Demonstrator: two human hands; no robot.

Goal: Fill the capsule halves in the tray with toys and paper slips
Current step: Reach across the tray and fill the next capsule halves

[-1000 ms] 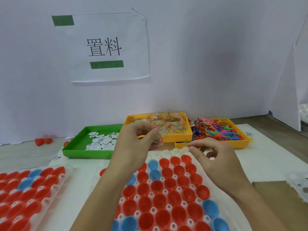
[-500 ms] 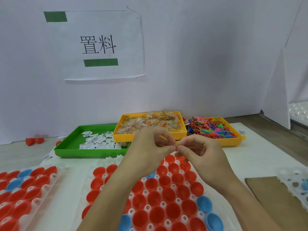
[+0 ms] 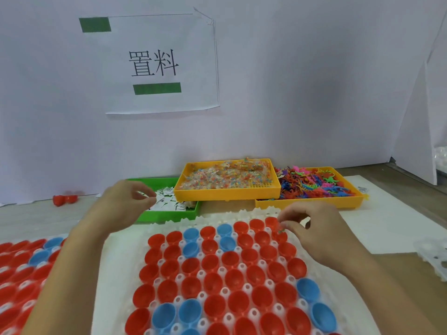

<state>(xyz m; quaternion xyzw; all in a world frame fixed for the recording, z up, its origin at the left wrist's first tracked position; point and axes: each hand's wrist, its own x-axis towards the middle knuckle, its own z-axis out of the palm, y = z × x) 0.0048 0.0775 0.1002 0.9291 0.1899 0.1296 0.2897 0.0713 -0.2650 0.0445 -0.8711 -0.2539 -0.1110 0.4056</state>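
We read 置料 on the white paper wall sign [image 3: 154,64]. Our right hand [image 3: 314,232] pinches a tiny green toy [image 3: 280,230] over the white tray of red and blue capsule halves [image 3: 217,269]; our left hand [image 3: 125,205], fingers curled and pinched together, hovers over the green tray of paper slips [image 3: 169,205].

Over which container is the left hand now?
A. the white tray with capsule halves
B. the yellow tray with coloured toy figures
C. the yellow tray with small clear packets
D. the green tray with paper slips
D: the left hand is raised over the green tray, its fingertips above the white paper slips, away from both yellow trays.
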